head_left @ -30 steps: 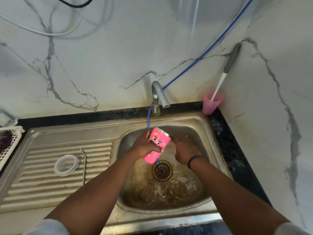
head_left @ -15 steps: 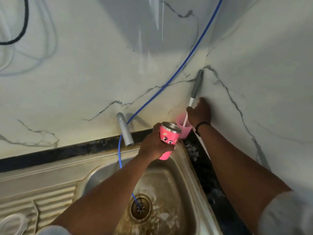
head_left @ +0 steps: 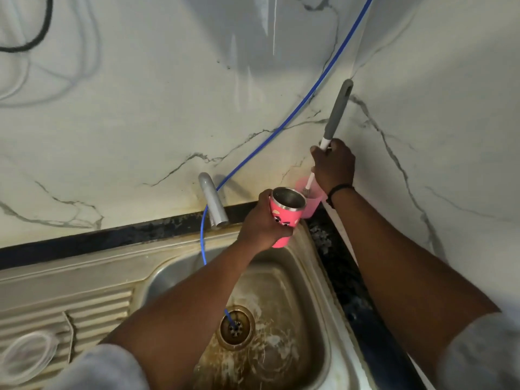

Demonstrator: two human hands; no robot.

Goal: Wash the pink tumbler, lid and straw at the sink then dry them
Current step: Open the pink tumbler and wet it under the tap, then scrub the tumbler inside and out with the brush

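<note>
From my head view I see both of my arms bare from the wrist up past the elbow. My left hand (head_left: 260, 229) has nothing on it: no ring, no band that I can make out. My right hand (head_left: 334, 164) has a thin black band (head_left: 339, 190) round the wrist, sitting snug just below the hand. At the bottom edge a pale grey short sleeve (head_left: 104, 367) covers my left upper arm, and a matching grey sleeve (head_left: 484, 358) covers my right; both look blurred, plain and unmarked.
</note>
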